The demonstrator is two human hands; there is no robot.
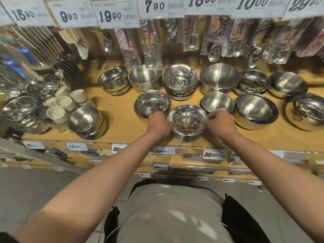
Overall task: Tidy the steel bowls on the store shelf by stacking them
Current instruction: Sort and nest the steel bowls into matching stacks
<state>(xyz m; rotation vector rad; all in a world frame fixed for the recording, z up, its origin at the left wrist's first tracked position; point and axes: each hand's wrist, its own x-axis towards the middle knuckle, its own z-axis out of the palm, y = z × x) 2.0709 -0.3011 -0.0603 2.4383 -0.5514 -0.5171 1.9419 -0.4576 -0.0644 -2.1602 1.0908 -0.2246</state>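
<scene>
Hands: left hand (158, 124) and right hand (221, 124) clasp the bowl stack (187, 122) at centre frame.
Risk: the stack sits near the shelf (119, 109) edge; a slipping rim could topple it.

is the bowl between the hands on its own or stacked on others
Stacked. The shiny round steel bowl held by the left hand and right hand sits nested on more bowl rims visible beneath it.
</scene>
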